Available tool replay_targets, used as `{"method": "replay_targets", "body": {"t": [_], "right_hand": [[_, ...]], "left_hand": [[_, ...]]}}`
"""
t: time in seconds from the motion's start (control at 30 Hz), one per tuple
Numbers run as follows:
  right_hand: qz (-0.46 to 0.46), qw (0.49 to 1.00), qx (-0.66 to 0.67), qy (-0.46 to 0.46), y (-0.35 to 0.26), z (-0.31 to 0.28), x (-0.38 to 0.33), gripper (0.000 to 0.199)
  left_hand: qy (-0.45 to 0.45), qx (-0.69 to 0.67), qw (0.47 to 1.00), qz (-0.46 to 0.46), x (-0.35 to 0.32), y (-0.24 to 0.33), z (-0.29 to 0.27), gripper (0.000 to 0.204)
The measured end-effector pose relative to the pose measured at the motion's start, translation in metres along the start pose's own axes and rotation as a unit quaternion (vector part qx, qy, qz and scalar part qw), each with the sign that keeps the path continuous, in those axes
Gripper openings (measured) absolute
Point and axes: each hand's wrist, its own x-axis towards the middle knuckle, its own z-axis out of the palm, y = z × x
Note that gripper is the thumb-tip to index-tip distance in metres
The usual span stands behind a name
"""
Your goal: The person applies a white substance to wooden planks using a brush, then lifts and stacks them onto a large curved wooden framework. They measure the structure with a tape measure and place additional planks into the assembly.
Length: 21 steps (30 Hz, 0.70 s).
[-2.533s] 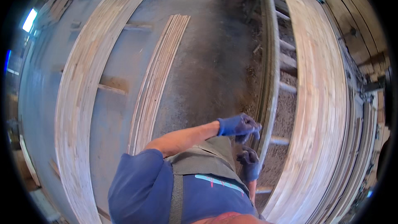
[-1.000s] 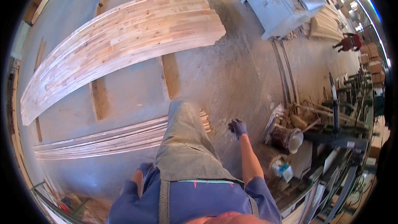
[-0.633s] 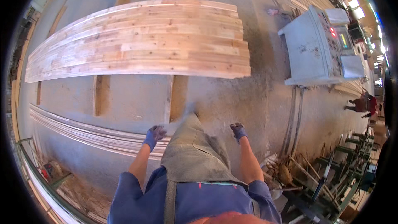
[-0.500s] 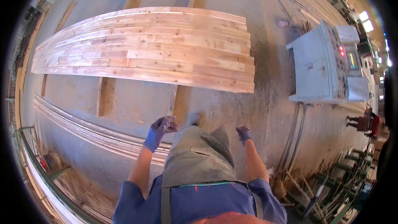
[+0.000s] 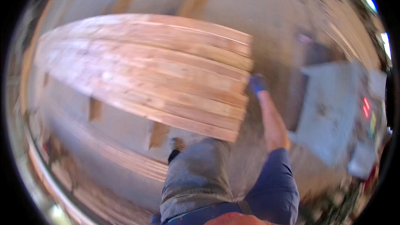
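Observation:
My right hand [image 5: 257, 83], in a blue work glove, is at the right end of a wide layer of pale wooden boards [image 5: 166, 71] lying side by side. It is at the board ends, but blur hides its fingers and whether they grip the wood. My left hand is out of view. The boards stretch away to the left and rest on wooden bearers [image 5: 159, 135] on the floor. My shoe [image 5: 178, 143] shows close to the near edge of the boards.
A grey control cabinet [image 5: 327, 108] with red lit displays stands to the right. Long thin wooden strips [image 5: 121, 152] lie on the floor at the near left. Along the left rim runs a pale rail [image 5: 50, 179]. More timber [image 5: 346, 41] lies at the far right.
My right hand has moved forward to the right end of the boards. My left hand has gone out of view. The boards appear nearer and turned as my head moved; the picture is blurred.

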Motion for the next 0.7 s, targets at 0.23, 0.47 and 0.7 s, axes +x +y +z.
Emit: {"method": "replay_targets", "body": {"t": [0.23, 0.47, 0.7], "right_hand": [[0.195, 0.975, 0.047, 0.099, 0.156, 0.012, 0.149, 0.065], [0.104, 0.968, 0.132, 0.185, 0.158, 0.033, 0.207, 0.06], [0.346, 0.741, 0.573, 0.054, 0.145, -0.056, 0.178, 0.039]], "left_hand": [[0.077, 0.057, 0.995, -0.012, -0.138, -0.03, -0.005, 0.035], [0.105, 0.031, 0.991, -0.078, -0.217, -0.098, 0.05, 0.04], [0.083, 0.026, 0.992, -0.092, -0.21, -0.126, 0.061, 0.045]]}}
